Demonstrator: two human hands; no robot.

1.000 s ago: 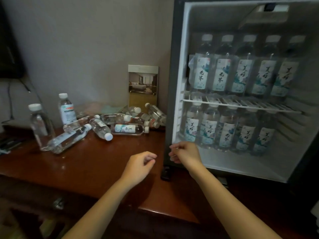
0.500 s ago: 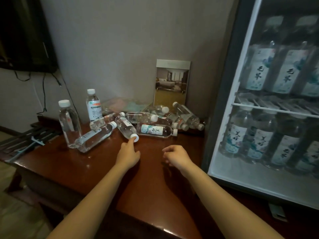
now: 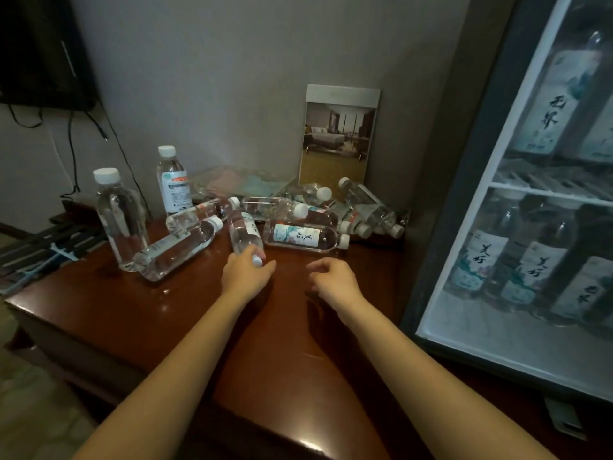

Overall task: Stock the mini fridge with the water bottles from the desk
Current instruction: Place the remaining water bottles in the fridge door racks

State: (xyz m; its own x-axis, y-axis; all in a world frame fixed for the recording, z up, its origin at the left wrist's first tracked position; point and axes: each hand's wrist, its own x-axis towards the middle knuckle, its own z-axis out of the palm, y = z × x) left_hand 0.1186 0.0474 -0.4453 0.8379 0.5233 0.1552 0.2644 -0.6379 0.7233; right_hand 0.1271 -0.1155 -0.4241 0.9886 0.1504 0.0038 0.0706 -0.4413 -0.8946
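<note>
L hand point(image 3: 247, 277) grips lying bottle point(image 3: 243, 234) at cap end; R hand point(image 3: 335, 281) relaxed, empty.

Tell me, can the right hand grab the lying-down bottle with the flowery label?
Probably yes. The right hand hovers open just before the flowery-label bottle, only bare desk between them. The left hand holds a neighbouring bottle, off to the side.
</note>
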